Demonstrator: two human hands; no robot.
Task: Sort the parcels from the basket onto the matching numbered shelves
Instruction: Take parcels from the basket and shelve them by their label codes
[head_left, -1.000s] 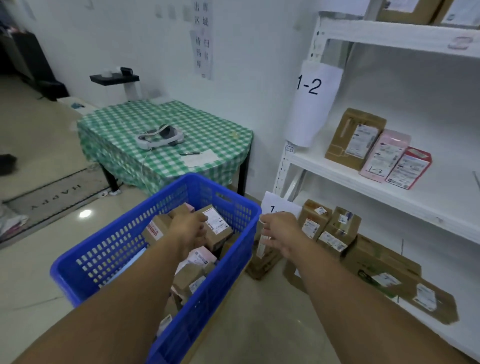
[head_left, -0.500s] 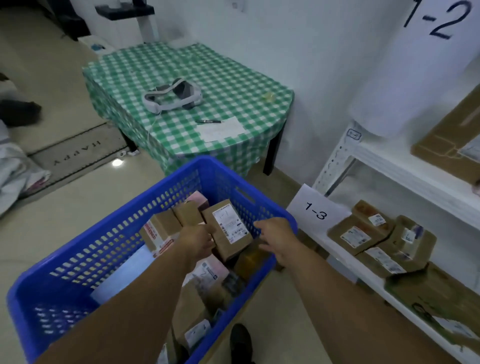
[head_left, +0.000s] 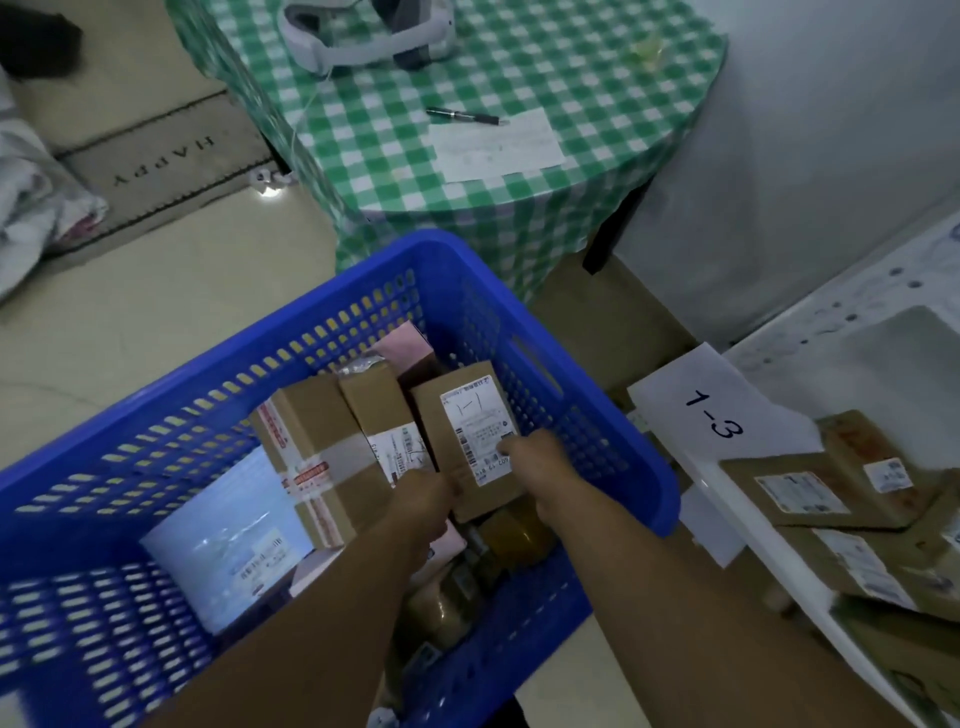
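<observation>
My right hand (head_left: 535, 457) has joined my left hand (head_left: 423, 496) in the blue basket (head_left: 667, 488) | both grip the 1-1 parcel (head_left: 467, 415), propped among boxes (head_left: 322, 441) | I'd lift straight up, bypassing shelf 1-3 (head_left: 709, 483).

Single head view, wide-angle. Looks steeply down and forward along both forearms. Left hand (head_left: 423, 496) and right hand (head_left: 535, 465) sit close, mid-frame, inside blue basket (head_left: 363, 280). "1-1" on cardboard parcel (head_left: 475, 426) between the hands is legible. Green checked table (head_left: 597, 78) beyond the hands; "1-3" shelf sign (head_left: 714, 415) right of right hand.

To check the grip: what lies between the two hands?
In the head view, the cardboard parcel marked 1-1, with left hand and right hand touching it.
</observation>
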